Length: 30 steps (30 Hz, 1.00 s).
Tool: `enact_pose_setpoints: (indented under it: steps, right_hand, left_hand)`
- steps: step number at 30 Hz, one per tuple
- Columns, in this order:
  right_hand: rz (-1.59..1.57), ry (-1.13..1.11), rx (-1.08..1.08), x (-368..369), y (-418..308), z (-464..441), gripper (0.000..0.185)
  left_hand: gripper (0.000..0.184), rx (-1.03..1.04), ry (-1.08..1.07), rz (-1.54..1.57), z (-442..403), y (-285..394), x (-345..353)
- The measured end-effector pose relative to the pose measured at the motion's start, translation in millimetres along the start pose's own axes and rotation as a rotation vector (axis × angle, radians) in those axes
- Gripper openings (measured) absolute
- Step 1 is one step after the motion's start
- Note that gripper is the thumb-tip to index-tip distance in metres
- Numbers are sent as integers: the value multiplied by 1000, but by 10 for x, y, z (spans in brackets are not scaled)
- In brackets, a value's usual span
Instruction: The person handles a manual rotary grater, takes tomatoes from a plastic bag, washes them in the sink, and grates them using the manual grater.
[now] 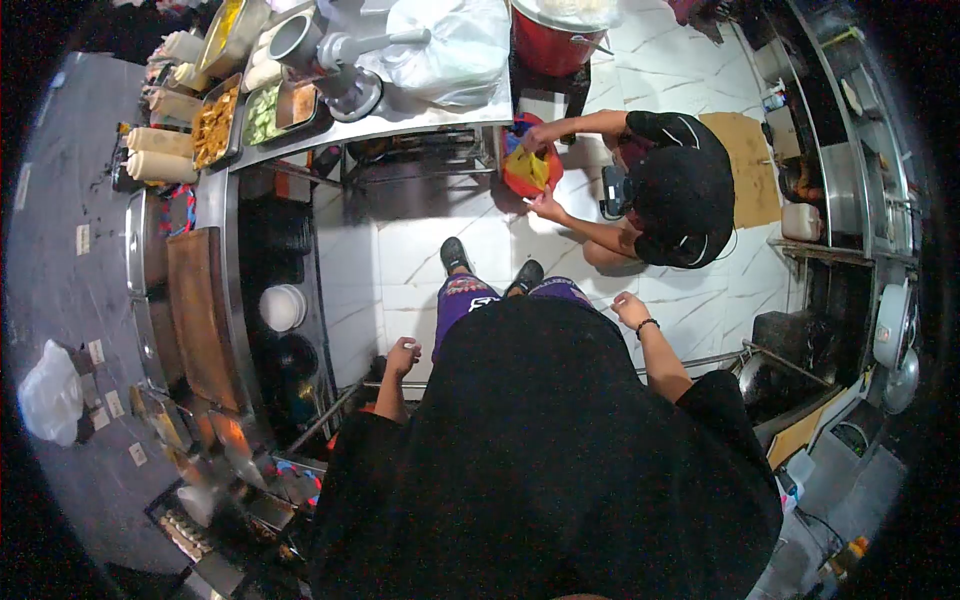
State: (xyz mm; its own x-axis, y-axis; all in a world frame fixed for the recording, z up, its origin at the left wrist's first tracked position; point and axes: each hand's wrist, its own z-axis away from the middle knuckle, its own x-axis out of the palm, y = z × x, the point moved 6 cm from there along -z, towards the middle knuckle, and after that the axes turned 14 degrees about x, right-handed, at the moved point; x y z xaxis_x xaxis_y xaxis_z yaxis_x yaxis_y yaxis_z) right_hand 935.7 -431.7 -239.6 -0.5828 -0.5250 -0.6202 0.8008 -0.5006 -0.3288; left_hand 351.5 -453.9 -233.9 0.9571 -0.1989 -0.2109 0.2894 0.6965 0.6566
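My left hand (402, 357) hangs beside my left hip, its fingers curled; a small pale spot shows at the fingers, too small to name. My right hand (630, 310), with a dark bracelet (648, 324) at the wrist, hangs over the tiled floor (410, 235) with its fingers bent. Whether it holds anything is hidden. In front of me a co-worker (685, 185) in black crouches, both hands at a yellow item (528, 168) over a red basin (512, 183).
On the left counter (70, 220) stand food trays (216, 125), squeeze bottles (158, 155) and a cutting board (200, 315). A steel table (400, 120) bears a white plastic bag (445, 50). A red bucket (545, 45) stands beyond. Shelves (855, 200) line the right.
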Motion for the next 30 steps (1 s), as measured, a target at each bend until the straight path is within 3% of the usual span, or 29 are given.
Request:
enact_pose_setpoints:
  steps: [4, 7, 9, 19, 22, 24, 26, 27, 29, 30]
  right_hand:
    - [17, 52, 97, -34, -24, -47, 31]
    - [156, 118, -53, -63, -100, -96, 31]
    - [-19, 100, 125, -85, -9, -139, 31]
    - [-130, 85, 210, -114, 54, -30, 28]
    - [-128, -12, 286, -68, 39, -40, 33]
    - [-262, 474, 26, -306, -275, 21, 44]
    - [-483, 540, -112, -924, -1062, 306, 66]
    - [-478, 558, -121, -1136, -1383, 362, 66]
    - [-418, 646, -174, -1336, -1752, 207, 68]
    - [-359, 714, -220, -1384, -1874, 74, 69]
  left_hand:
    - [32, 28, -5, -66, 18, 147, 72]
    - [33, 65, 9, -62, -55, 189, 118]
    - [33, 69, 4, -71, -118, 214, 139]
    - [33, 64, -6, -73, -177, 420, 162]
    - [34, 28, -14, -76, -165, 415, 157]
    - [34, 1, -20, -94, -200, 413, 161]
    - [32, 205, -34, -273, -292, 501, 200]
    - [32, 201, -38, -274, -308, 590, 258]
    - [31, 479, -33, -528, -345, 1238, 516]
    - [31, 487, -55, -558, -319, 1586, 677]
